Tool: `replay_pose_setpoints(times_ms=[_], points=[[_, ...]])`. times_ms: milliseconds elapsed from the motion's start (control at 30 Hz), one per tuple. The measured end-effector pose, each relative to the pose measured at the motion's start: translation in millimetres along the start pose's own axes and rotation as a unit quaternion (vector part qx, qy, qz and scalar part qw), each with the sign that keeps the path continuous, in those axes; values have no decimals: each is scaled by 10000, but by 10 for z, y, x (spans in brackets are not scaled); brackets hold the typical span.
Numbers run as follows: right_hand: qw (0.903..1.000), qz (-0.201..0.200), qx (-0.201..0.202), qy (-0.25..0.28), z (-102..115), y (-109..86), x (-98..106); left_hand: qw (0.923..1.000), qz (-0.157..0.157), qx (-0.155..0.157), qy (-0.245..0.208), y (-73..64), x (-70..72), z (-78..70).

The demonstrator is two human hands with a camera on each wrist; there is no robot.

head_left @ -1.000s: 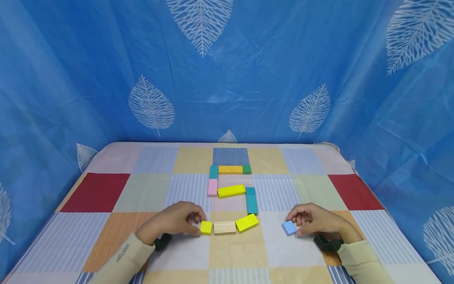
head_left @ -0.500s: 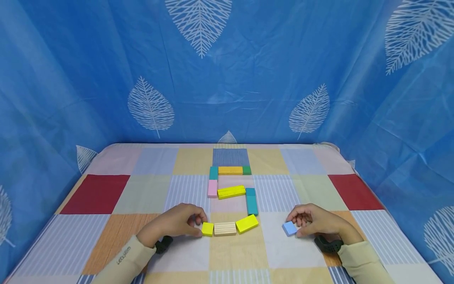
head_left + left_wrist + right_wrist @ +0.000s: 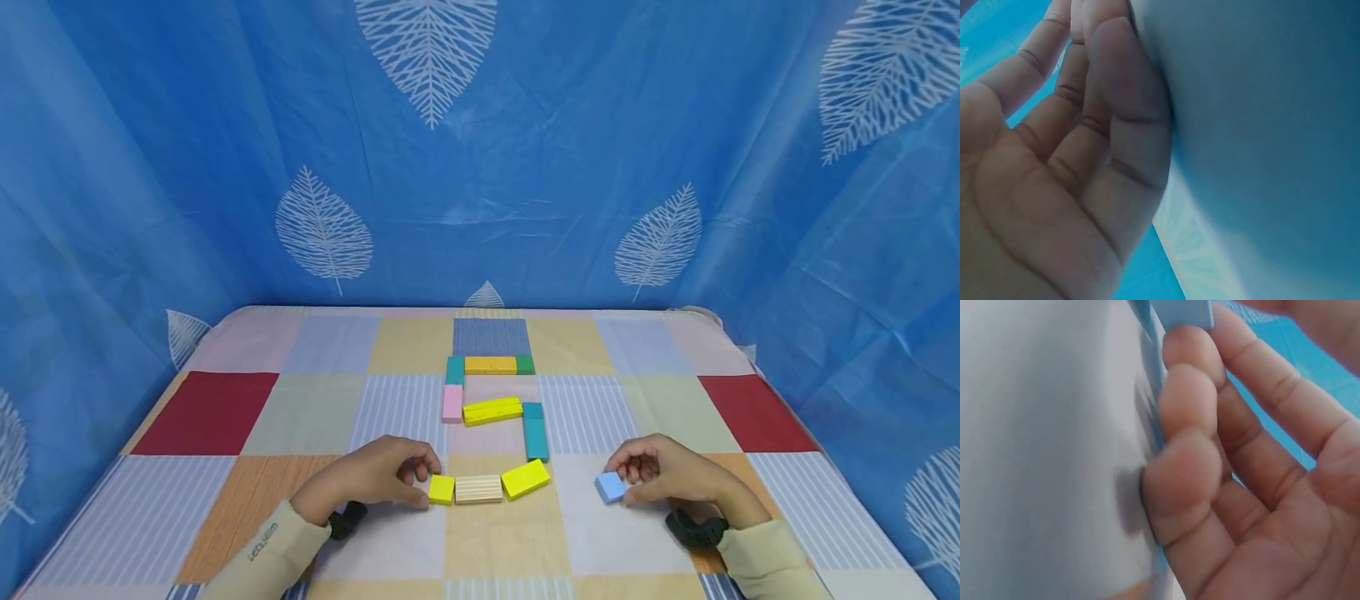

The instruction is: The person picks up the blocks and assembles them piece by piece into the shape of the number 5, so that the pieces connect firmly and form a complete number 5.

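My left hand (image 3: 382, 471) pinches a small square yellow block (image 3: 442, 489) between index finger and thumb at the left end of a row. That block touches a ridged natural-wood block (image 3: 478, 489), and a yellow block (image 3: 526, 479) lies slanted on its other side. Over on the right, my right hand (image 3: 663, 471) holds a light blue block (image 3: 611, 487) between index finger and thumb, low at the table. Part of the blue block also shows at the fingertips in the right wrist view. From the left wrist I see only the curled fingers (image 3: 1129, 119); the yellow block is hidden there.
Beyond the row, more blocks form a winding line: a teal block (image 3: 534, 432), a yellow block (image 3: 492, 411), a pink block (image 3: 452, 402), an orange-yellow block (image 3: 491, 365) and a green block (image 3: 525, 364). A patchwork cloth (image 3: 300, 417) covers the table; blue curtains (image 3: 480, 183) surround it.
My left hand has slid the small yellow block slightly right, closing its gap with the wooden block. The right hand stays with the blue block, nearly still.
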State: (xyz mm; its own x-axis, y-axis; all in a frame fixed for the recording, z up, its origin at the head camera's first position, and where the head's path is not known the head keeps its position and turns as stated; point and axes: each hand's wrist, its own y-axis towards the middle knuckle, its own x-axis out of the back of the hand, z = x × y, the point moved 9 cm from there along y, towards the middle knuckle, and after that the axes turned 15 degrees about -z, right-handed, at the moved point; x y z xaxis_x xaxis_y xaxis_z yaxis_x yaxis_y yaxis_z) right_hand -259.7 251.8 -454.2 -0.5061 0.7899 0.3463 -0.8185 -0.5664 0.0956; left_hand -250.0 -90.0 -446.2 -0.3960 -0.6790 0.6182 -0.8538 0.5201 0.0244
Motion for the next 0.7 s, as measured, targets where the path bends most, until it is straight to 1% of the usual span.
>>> replay_pose_setpoints(times_ms=[167,333,400,600,700], points=[[9991,-255,54,-348,29,43,12,9999,0,117,45,7,-4,29],[9967,-429,261,-637,78,112,-29,9997,39,226,6,3,-7,57],[9956,-500,322,-727,103,143,-52,9997,61,229,-40,-2,-11,58],[9909,-760,328,-1058,158,250,-112,9997,57,181,-133,-12,-13,53],[9902,-796,346,-1096,186,311,-155,9997,48,181,-154,-12,-13,51]])
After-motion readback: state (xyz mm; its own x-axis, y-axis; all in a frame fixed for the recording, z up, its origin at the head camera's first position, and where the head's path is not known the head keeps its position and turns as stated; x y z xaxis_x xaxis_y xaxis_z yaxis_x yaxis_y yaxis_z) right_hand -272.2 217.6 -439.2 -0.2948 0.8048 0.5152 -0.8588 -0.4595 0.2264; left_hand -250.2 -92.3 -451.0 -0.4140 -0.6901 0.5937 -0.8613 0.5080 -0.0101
